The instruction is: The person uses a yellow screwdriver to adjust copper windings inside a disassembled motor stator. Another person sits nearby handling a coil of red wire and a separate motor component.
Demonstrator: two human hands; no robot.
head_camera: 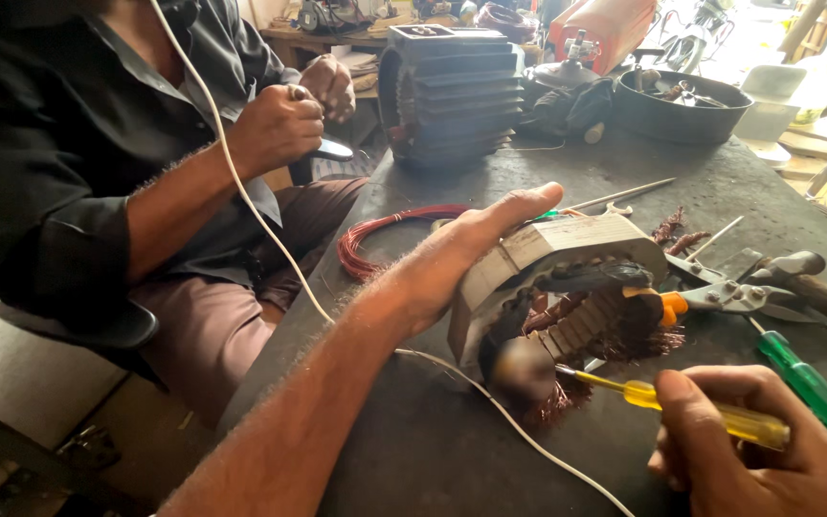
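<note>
- My right hand point(753, 450) is shut tight round a yellow screwdriver point(681, 402); its tip pokes into the stator point(552, 278).
- My left hand point(476, 249) wraps over the stator's top, thumb out, and holds it tilted on the table point(413, 450).
- I think I am picking at the copper wire point(547, 407) inside the slots.
- The next poke needs a steady stator and a gentle tip.
- Pliers point(720, 295) and a green screwdriver point(811, 383) lie just beside it.
- Another person point(69, 134) sits near, busy with both hands.
</note>
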